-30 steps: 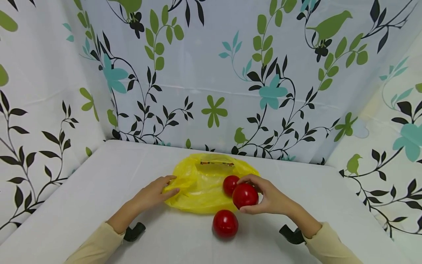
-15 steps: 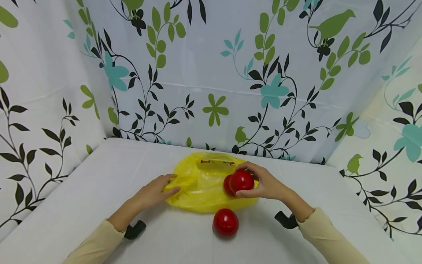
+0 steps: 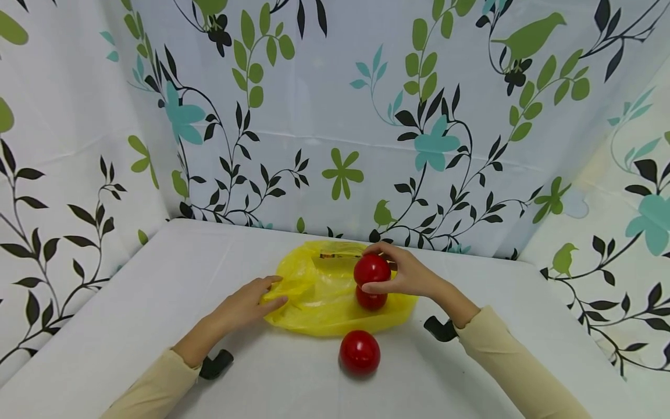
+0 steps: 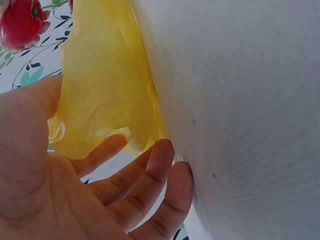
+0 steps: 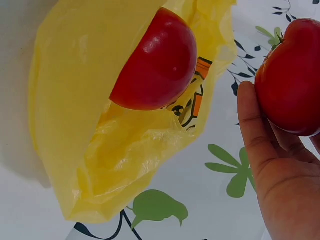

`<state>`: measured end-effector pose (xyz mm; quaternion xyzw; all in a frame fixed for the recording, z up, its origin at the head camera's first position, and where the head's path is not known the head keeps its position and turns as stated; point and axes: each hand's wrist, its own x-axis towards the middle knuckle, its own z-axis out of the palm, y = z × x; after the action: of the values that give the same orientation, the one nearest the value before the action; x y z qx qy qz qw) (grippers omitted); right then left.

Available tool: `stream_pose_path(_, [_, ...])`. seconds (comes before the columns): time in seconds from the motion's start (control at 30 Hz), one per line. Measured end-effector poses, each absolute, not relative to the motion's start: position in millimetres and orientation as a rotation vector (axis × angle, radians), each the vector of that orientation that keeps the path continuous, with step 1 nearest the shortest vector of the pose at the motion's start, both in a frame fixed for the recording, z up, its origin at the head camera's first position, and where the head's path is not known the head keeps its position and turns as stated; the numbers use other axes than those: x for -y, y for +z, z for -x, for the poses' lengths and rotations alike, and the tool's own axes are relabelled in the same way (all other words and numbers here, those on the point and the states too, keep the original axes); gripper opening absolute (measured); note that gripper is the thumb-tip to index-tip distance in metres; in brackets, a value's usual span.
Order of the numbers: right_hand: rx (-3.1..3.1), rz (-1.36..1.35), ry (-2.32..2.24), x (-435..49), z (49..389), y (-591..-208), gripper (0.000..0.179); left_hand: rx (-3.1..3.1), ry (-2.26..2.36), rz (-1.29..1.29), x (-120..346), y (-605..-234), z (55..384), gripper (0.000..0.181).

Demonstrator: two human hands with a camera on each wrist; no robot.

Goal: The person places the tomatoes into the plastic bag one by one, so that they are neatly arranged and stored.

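A: Behind the yellow plastic bag (image 3: 314,299) hangs the leaf-printed curtain (image 3: 309,87), and under the bag is your white table (image 3: 272,384). How does the bag lie?

B: Its longer direction goes from your left to your right. Its mouth seems to face up and partly toward you.

A: And your hands?

B: Your left hand (image 3: 245,304) is spread loosely against the bag's left edge, thumb tip and fingertips apart. I suppose it is there so that the thin plastic does not slide. Your right hand (image 3: 412,274) curls around the held tomato (image 3: 372,267), above the right part of the bag, probably because such smooth, round skin would slip from a weaker hold.

A: Which way does this tomato point?

B: Your wrist views show its green stem end (image 4: 35,12), which I judge is turned downward, toward the bag. It is almost round, so you have no clear long axis.

A: And the others?

B: The second tomato (image 3: 372,300) lies in the bag's mouth, at the right. The third tomato (image 3: 360,352) sits just in front of the bag, on your side, perhaps for easy reach. Their stem ends I cannot see.
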<state>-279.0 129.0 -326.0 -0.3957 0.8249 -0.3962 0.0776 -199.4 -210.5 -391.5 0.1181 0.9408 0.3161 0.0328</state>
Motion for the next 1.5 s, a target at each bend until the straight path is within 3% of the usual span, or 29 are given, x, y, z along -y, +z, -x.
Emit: stream_pose_path(1.5, [-2.557, 0.916, -1.026, -83, 326, -348, 0.069, -2.919, 0.946, -0.375, 211, -394, 200, 0.063])
